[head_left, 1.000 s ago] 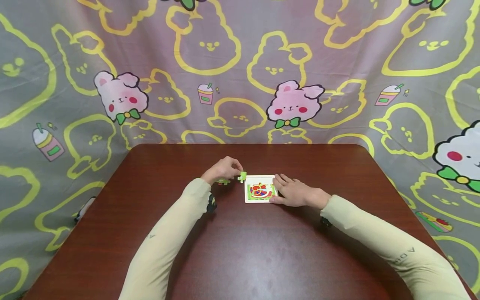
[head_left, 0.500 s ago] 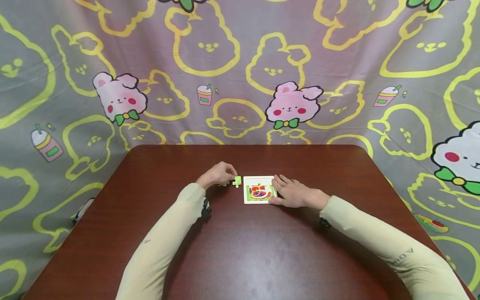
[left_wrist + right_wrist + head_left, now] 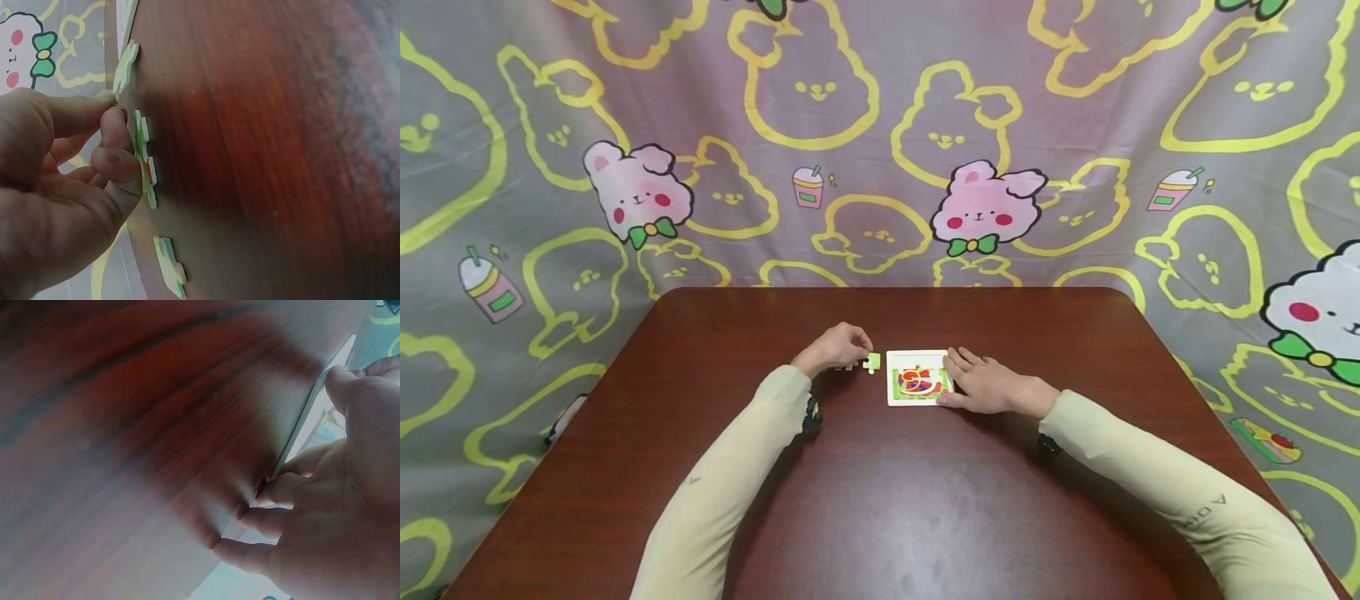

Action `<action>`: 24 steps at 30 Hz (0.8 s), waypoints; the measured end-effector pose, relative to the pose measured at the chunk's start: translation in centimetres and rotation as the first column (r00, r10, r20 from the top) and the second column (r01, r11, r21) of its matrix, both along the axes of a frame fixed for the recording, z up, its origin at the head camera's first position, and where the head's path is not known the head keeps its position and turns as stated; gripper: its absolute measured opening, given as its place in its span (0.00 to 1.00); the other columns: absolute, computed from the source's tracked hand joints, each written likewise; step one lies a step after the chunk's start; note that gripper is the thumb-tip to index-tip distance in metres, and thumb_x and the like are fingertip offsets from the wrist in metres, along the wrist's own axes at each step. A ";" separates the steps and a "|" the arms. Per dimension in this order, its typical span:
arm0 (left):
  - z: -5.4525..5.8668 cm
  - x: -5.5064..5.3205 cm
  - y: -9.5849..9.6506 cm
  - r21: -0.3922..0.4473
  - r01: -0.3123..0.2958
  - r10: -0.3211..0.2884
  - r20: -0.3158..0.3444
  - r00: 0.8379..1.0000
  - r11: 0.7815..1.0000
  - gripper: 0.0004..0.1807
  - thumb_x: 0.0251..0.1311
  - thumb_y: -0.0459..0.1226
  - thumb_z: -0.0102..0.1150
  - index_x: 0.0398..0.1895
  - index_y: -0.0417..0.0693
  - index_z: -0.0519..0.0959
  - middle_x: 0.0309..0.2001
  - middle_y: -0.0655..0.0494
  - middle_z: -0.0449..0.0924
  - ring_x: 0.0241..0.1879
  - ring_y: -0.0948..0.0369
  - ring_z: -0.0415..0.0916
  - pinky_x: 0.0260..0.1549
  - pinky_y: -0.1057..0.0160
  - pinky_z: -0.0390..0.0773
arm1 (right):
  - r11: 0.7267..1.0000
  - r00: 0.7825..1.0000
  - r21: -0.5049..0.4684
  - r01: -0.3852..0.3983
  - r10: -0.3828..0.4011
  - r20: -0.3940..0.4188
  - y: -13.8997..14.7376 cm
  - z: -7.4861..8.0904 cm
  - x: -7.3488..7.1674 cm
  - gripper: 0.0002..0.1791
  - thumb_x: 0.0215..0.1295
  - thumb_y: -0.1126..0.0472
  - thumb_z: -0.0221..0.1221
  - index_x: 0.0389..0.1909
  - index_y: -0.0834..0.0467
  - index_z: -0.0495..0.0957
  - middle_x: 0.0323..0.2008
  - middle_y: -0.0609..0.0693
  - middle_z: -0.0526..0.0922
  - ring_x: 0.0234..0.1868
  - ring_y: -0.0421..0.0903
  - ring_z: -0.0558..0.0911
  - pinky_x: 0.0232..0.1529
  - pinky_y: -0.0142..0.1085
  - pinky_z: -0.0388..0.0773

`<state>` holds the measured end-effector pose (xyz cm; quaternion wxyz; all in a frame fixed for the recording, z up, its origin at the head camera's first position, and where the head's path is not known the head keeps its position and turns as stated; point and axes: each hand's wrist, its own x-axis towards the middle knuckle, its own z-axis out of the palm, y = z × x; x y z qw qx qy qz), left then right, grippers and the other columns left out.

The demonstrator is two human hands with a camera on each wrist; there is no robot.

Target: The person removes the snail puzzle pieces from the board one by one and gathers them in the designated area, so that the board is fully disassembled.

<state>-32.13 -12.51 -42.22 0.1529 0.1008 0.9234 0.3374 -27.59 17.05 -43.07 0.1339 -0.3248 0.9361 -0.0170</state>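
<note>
My left hand (image 3: 835,348) pinches a green puzzle piece (image 3: 872,362) between thumb and fingertips, just left of a white-framed puzzle board (image 3: 913,359). The left wrist view shows this piece (image 3: 127,67) tilted at the fingertips. The board bears a red, blue and green picture with a blank white strip along its far side. Resting on its right edge is my right hand (image 3: 988,386), fingers extended and thumb near the front corner. In the right wrist view the thumb touches the board's rim (image 3: 306,419), and several fingertips meet the tabletop.
More loose puzzle pieces (image 3: 144,159) lie beneath and beside my left hand, one of them (image 3: 167,267) farther off in the left wrist view. The brown wooden table (image 3: 880,500) extends toward me. A patterned curtain (image 3: 865,167) hangs behind it.
My left hand has drawn the green piece slightly left, away from the board's edge, then stayed nearly still. My right hand keeps its place on the board.
</note>
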 end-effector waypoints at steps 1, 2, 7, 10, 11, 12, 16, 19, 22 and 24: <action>0.0 0.1 0.0 0.001 -0.002 0.002 -0.007 1.000 1.000 0.07 0.63 0.36 0.58 0.42 0.45 0.83 0.33 0.52 0.82 0.24 0.63 0.74 0.17 0.68 0.69 | 1.000 1.000 0.000 0.000 0.000 -0.001 0.0 0.0 0.0 0.49 0.70 0.32 0.45 0.76 0.65 0.49 0.77 0.64 0.49 0.77 0.64 0.50 0.68 0.63 0.57; 0.0 0.1 0.0 0.003 -0.002 0.002 -0.016 1.000 1.000 0.07 0.63 0.36 0.59 0.42 0.45 0.83 0.33 0.52 0.82 0.25 0.63 0.75 0.18 0.68 0.69 | 1.000 1.000 -0.001 -0.001 0.001 -0.001 0.0 -0.1 0.0 0.49 0.70 0.32 0.45 0.76 0.65 0.49 0.76 0.64 0.49 0.77 0.64 0.50 0.68 0.63 0.57; 0.1 0.4 -0.1 0.027 -0.001 0.002 -0.055 0.998 1.000 0.08 0.63 0.36 0.59 0.42 0.42 0.82 0.34 0.50 0.84 0.26 0.64 0.77 0.19 0.69 0.71 | 1.000 1.000 -0.007 -0.004 0.004 0.001 0.0 -0.1 0.1 0.49 0.70 0.32 0.45 0.76 0.65 0.49 0.76 0.64 0.49 0.77 0.63 0.50 0.69 0.63 0.57; 0.0 0.6 0.0 0.048 -0.009 0.011 -0.053 0.999 0.999 0.08 0.64 0.37 0.58 0.43 0.43 0.82 0.34 0.50 0.84 0.25 0.64 0.75 0.17 0.69 0.70 | 1.000 1.000 -0.005 -0.003 0.003 0.003 0.1 -0.1 0.1 0.49 0.70 0.32 0.45 0.76 0.65 0.49 0.76 0.64 0.49 0.77 0.63 0.50 0.69 0.63 0.57; 0.0 0.7 0.0 0.056 -0.013 0.016 -0.053 0.998 0.998 0.08 0.65 0.37 0.58 0.43 0.44 0.82 0.34 0.50 0.84 0.25 0.64 0.75 0.18 0.69 0.70 | 1.000 1.000 -0.001 -0.004 0.004 0.001 0.1 0.0 0.1 0.49 0.70 0.32 0.45 0.76 0.65 0.49 0.77 0.64 0.49 0.77 0.63 0.50 0.69 0.63 0.57; 0.0 0.8 0.1 0.065 -0.015 0.018 -0.054 0.998 0.998 0.09 0.65 0.37 0.58 0.44 0.43 0.82 0.34 0.50 0.84 0.26 0.63 0.75 0.18 0.69 0.70 | 1.000 1.000 -0.003 -0.005 0.005 0.003 0.0 0.0 0.1 0.49 0.70 0.32 0.45 0.76 0.65 0.49 0.77 0.64 0.49 0.77 0.63 0.50 0.69 0.63 0.57; 0.1 1.2 0.5 0.104 -0.010 0.017 -0.066 0.998 0.995 0.08 0.65 0.36 0.58 0.43 0.43 0.82 0.34 0.49 0.84 0.27 0.62 0.76 0.24 0.68 0.74 | 1.000 1.000 -0.007 -0.006 0.006 -0.002 0.0 0.1 0.1 0.49 0.70 0.32 0.45 0.75 0.66 0.49 0.76 0.65 0.49 0.77 0.64 0.50 0.68 0.64 0.56; 0.2 1.7 1.0 0.120 0.012 -0.002 -0.084 0.996 0.993 0.07 0.64 0.34 0.58 0.43 0.42 0.82 0.33 0.51 0.84 0.27 0.62 0.78 0.26 0.67 0.76 | 1.000 1.000 -0.006 -0.005 0.005 -0.010 0.0 0.1 0.1 0.49 0.70 0.32 0.45 0.75 0.66 0.50 0.76 0.65 0.50 0.77 0.64 0.50 0.68 0.64 0.57; 0.2 2.1 1.4 0.122 0.018 -0.007 -0.089 0.996 0.992 0.06 0.64 0.33 0.59 0.41 0.43 0.81 0.30 0.54 0.82 0.25 0.63 0.77 0.26 0.67 0.75 | 1.000 1.000 -0.003 -0.005 0.005 -0.016 0.1 0.0 0.0 0.49 0.70 0.32 0.45 0.75 0.65 0.50 0.76 0.65 0.50 0.77 0.64 0.50 0.68 0.64 0.57; 0.2 2.4 1.8 0.122 0.018 -0.008 -0.084 0.996 0.992 0.06 0.64 0.33 0.59 0.42 0.44 0.81 0.29 0.54 0.82 0.25 0.62 0.77 0.26 0.67 0.75 | 1.000 1.000 -0.002 -0.004 0.004 -0.015 0.1 0.0 0.0 0.49 0.70 0.32 0.45 0.75 0.65 0.50 0.76 0.65 0.49 0.77 0.63 0.50 0.68 0.64 0.57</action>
